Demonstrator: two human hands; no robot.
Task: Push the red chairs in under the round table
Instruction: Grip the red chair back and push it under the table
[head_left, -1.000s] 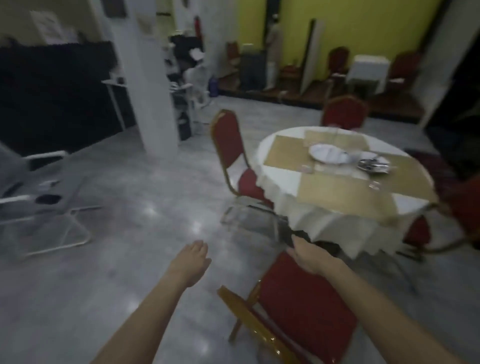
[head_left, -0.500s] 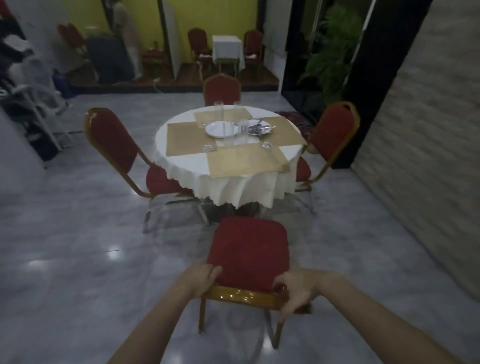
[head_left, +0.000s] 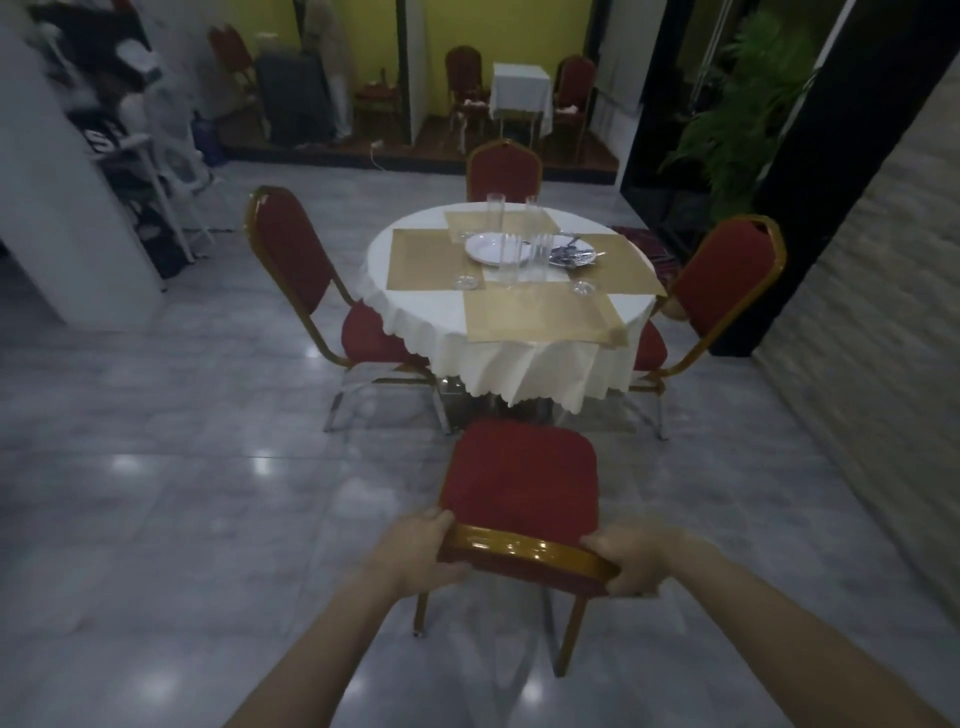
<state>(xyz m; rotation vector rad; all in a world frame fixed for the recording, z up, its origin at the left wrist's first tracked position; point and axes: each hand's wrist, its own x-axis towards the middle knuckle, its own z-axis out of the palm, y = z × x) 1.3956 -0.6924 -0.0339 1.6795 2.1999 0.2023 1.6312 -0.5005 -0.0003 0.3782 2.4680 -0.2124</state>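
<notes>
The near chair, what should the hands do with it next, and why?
Probably push it straight forward. Both hands, left and right, grip the top of the near chair's back, and its seat sits short of the table, just reaching the tablecloth's hanging edge. The floor between looks clear, and the chair already faces the table, so no turning seems needed.
</notes>
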